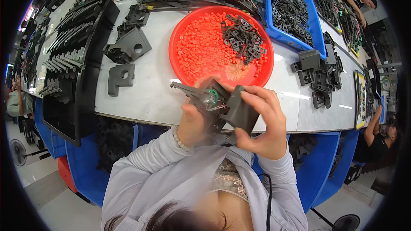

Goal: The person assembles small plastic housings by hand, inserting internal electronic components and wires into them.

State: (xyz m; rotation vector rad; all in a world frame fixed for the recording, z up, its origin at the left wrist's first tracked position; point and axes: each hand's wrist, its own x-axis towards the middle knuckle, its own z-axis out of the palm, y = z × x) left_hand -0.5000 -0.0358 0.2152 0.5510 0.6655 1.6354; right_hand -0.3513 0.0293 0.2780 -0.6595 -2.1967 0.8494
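Note:
Just in front of my body, at the table's near edge, my left hand (192,122) is closed around a dark grey plastic housing (195,94) with a flat arm sticking out to the left. Inside the housing sits a round part with a green rim (211,96), and thin red and white wires run from it. My right hand (269,122) grips a dark grey box-shaped plastic cover (242,110) between thumb and fingers. The cover is tilted close against the housing's right side; whether they are joined I cannot tell. My left fingertips are partly hidden behind the housing.
Beyond my hands stands a red round tray (173,55) of small orange-red pieces and black brackets (244,38). A blue bin (317,30) and loose housings (317,75) lie right; a black rack (85,115) and more housings (122,79) left. Blue bins (317,167) sit below the tabletop.

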